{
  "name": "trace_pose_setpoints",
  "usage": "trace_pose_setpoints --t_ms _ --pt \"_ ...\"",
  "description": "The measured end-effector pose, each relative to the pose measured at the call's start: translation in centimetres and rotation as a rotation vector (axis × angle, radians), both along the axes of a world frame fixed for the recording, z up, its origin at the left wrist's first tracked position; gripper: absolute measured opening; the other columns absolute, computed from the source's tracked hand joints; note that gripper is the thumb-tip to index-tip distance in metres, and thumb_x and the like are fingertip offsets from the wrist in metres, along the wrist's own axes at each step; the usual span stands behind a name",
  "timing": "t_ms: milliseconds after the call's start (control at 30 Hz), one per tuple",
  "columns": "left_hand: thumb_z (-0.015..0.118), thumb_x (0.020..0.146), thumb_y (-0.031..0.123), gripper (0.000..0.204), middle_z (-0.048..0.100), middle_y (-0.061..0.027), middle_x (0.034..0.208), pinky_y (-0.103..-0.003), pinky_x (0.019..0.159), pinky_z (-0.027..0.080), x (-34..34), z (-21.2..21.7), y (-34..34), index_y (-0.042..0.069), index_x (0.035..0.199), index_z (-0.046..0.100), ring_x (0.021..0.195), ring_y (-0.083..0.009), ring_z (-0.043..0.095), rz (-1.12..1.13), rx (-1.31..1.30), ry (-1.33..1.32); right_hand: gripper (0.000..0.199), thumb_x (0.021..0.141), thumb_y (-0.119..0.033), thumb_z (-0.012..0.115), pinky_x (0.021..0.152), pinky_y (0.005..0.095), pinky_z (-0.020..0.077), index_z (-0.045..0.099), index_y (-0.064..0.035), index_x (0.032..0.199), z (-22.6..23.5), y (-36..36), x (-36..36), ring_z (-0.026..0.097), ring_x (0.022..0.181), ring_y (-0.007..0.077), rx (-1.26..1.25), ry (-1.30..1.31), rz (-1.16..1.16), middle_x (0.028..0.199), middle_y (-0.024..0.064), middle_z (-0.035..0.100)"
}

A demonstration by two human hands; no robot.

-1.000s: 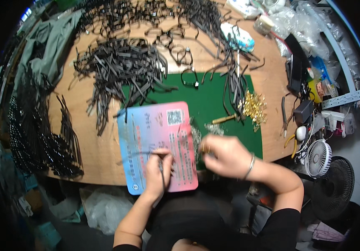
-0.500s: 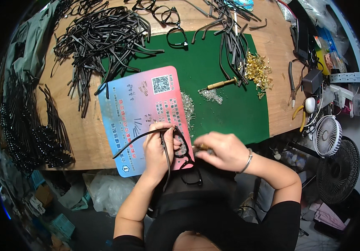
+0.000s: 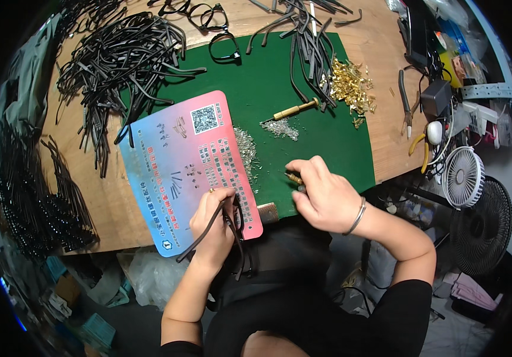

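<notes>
My left hand [image 3: 211, 233] is closed around a pair of black eyeglasses [image 3: 191, 248], over the near edge of a pink and blue printed mat [image 3: 143, 163]. The glasses are turned, so the fingers hide part of their front. Pinched in my right hand [image 3: 329, 199] is a small brass-coloured screwdriver [image 3: 294, 178], above the green mat [image 3: 333, 149] and apart from the glasses. Left of that hand lies a pile of tiny silver screws [image 3: 245, 152]. A smaller silver pile [image 3: 282, 128] lies farther off, beside another brass screwdriver [image 3: 294, 110].
Black temple arms [image 3: 131, 59] are heaped at the far left, with more [image 3: 312, 59] at the back. Gold-coloured small parts [image 3: 351, 86] lie at the mat's right. Pliers [image 3: 406, 101] and a white fan [image 3: 463, 175] are at the right. Eyeglass frames [image 3: 225, 47] lie behind.
My right hand with the screwdriver has moved away from the glasses, out over the green mat. My left hand has tilted the glasses and drawn them lower left. The whole view has shifted slightly.
</notes>
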State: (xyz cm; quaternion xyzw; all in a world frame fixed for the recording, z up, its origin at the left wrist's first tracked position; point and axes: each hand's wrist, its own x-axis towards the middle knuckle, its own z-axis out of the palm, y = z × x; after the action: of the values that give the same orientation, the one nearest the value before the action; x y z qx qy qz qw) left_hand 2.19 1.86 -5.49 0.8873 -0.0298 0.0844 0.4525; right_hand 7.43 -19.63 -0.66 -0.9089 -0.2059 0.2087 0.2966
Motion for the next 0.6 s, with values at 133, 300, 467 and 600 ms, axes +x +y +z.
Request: trace_pose_setpoints --t_ms 133,300,467,600 --pt "0.058 0.08 -0.008 0.018 0.057 -0.0109 0.077 -0.028 0.052 0.048 0.2 -0.1 0.0 0.002 0.095 0.055 0.059 -0.0186 0.06 0.001 -0.114 0.082 0.038 0.08 -0.01 0.059 0.057 0.0343 0.0499 0.051 -0.0099 0.118 0.1 0.3 0.3 0.059 0.069 0.0263 -0.054 -0.16 0.112 0.091 0.0118 0.047" --pt "0.053 0.088 -0.003 0.009 0.054 -0.0071 0.08 -0.023 0.052 0.047 0.2 -0.2 0.5 0.0 0.096 0.056 0.058 -0.0102 0.056 -0.044 -0.126 0.099 0.038 0.075 -0.011 0.064 0.05 0.0313 0.0494 0.058 -0.0114 0.113 -1.5 1.6 0.2 0.058 0.063 0.0204 -0.099 -0.348 0.09 0.086 0.0086 0.048" --pt "0.052 0.088 -0.005 0.009 0.056 -0.0091 0.083 -0.023 0.051 0.048 0.2 -0.5 0.5 -0.001 0.094 0.056 0.057 -0.0114 0.057 -0.06 -0.067 0.061 0.042 0.07 -0.01 0.065 0.051 0.0303 0.049 0.059 -0.0107 0.112 -1.6 2.2 0.2 0.057 0.061 0.0194 -0.13 -0.37 0.089 0.085 0.0084 0.049" --pt "0.052 0.087 -0.006 0.01 0.056 -0.0094 0.083 -0.023 0.051 0.048 0.4 -0.2 0.4 -0.001 0.094 0.056 0.056 -0.0118 0.056 -0.069 -0.05 0.044 0.043 0.069 -0.012 0.063 0.048 0.0301 0.0471 0.058 -0.0112 0.112 -2.2 2.2 0.3 0.054 0.056 0.0188 -0.113 -0.441 0.111 0.083 0.0078 0.048"
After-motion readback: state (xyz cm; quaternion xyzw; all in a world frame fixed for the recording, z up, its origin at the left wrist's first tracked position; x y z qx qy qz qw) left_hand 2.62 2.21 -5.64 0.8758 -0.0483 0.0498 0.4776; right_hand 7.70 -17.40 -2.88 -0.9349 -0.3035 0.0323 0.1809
